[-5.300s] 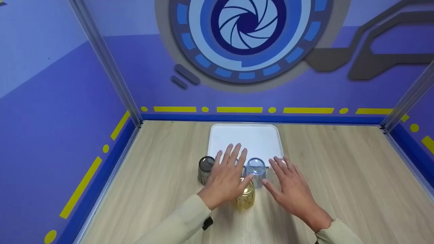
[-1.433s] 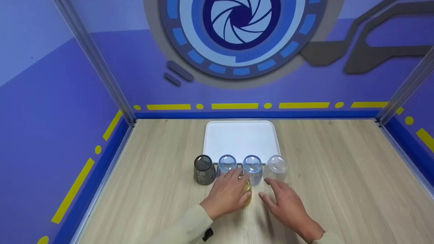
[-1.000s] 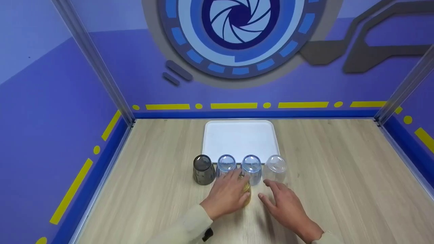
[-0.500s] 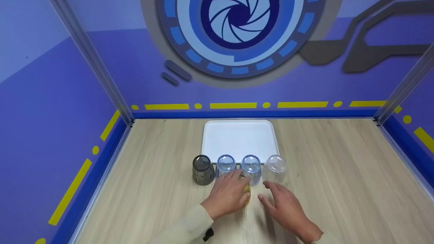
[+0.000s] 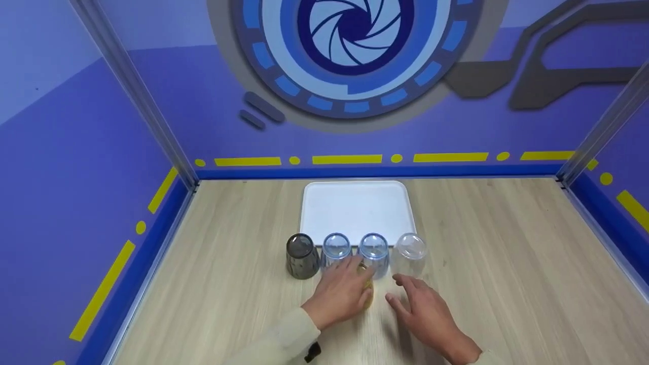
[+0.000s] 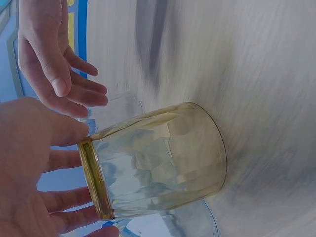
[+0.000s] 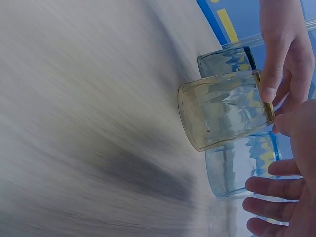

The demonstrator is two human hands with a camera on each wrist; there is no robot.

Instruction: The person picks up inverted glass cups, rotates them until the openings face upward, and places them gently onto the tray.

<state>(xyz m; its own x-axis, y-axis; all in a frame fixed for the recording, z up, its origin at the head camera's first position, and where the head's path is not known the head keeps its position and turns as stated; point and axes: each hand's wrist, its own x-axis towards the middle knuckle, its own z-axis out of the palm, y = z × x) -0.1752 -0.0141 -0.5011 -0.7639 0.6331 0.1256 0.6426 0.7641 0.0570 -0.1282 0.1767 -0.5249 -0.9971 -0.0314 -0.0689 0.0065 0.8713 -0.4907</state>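
An amber glass (image 5: 369, 299) stands upside down on the wooden table, partly hidden in the head view by my left hand (image 5: 338, 294). My left thumb and fingers hold the glass round its upturned base, as the left wrist view shows on the amber glass (image 6: 158, 163). Just to the right, my right hand (image 5: 426, 312) hovers with fingers loosely bent and holds nothing. Behind them stands a row of upturned glasses: a dark grey one (image 5: 302, 261), a light blue one (image 5: 336, 246), a second light blue one (image 5: 374, 247) and a colourless one (image 5: 410, 248) nearest my right fingertips.
A white rectangular tray (image 5: 357, 210) lies right behind the row of glasses, near the back wall (image 5: 446, 126). Blue-purple panels with metal corner posts enclose the wooden table (image 5: 243, 268) at the back and sides.
Since the earliest frame, my left hand has come down from over the glasses onto the amber glass, and my right hand has drawn back from the colourless one. Over the last second both stay nearly still.
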